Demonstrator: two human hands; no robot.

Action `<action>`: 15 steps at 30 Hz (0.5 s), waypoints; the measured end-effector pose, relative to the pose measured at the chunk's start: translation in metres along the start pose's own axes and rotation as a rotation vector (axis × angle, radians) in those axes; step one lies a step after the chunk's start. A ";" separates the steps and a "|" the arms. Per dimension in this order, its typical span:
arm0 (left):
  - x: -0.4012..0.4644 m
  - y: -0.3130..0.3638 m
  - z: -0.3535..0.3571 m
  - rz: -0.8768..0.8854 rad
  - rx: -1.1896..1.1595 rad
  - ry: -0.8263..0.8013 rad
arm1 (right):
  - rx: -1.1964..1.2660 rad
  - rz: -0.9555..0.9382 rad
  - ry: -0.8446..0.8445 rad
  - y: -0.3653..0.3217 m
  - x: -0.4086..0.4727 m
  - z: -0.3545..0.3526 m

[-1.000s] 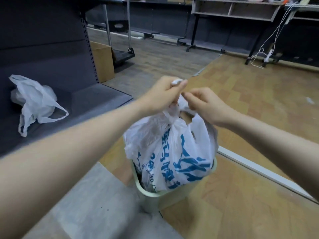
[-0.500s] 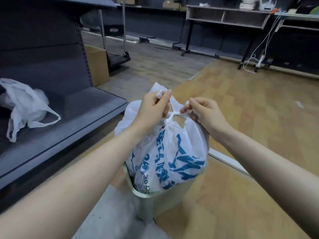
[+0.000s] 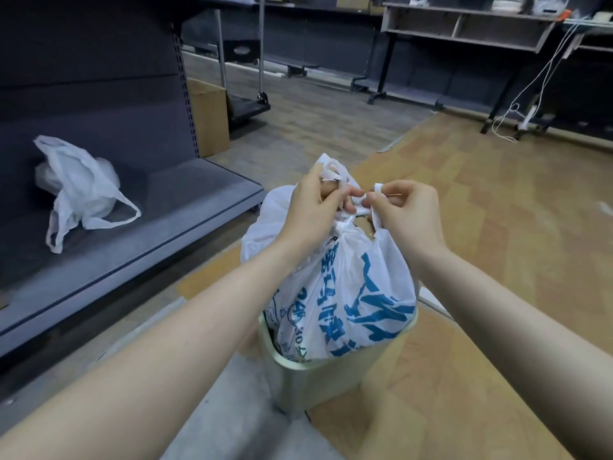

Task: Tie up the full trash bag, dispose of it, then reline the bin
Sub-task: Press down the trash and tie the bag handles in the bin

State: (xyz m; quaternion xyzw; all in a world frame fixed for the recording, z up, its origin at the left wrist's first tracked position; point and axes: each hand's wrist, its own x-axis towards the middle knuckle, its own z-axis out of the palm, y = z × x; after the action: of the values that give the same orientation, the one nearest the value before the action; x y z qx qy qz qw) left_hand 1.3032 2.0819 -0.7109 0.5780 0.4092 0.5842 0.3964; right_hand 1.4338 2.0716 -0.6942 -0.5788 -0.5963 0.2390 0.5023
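A full white trash bag [image 3: 358, 293] with blue print sits in a pale green bin [image 3: 318, 380] on the floor. Its handles are crossed into a knot at the top. My left hand [image 3: 311, 210] pinches one handle on the knot's left side, with the loop sticking up past my fingers. My right hand [image 3: 408, 214] pinches the other handle on the right side. An empty white plastic bag [image 3: 79, 190] lies crumpled on the low grey shelf [image 3: 185, 207] to the left.
A cardboard box [image 3: 209, 117] stands behind the shelf unit. A flat trolley [image 3: 248, 104] is parked further back. Dark shelving [image 3: 464, 31] lines the far wall, with white cables [image 3: 524, 104] hanging at the right. Wood-pattern floor [image 3: 497, 210] spreads to the right.
Both hands have come lower and closer to the bag's top, and the handles have drawn into a tighter knot. The view has dipped toward the bin.
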 end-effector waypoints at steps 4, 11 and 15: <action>0.002 0.003 0.003 0.082 0.095 -0.005 | -0.058 -0.046 -0.001 -0.003 -0.004 0.002; 0.005 0.007 0.004 0.092 0.116 -0.072 | -0.145 -0.075 -0.031 0.002 0.000 -0.002; 0.007 0.004 0.003 0.077 0.075 -0.117 | -0.129 -0.069 -0.090 0.004 0.001 -0.005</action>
State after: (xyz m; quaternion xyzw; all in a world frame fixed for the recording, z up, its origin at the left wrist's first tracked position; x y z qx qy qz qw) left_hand 1.3056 2.0866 -0.7045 0.6409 0.3845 0.5487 0.3747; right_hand 1.4397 2.0724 -0.6952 -0.5777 -0.6520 0.2086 0.4447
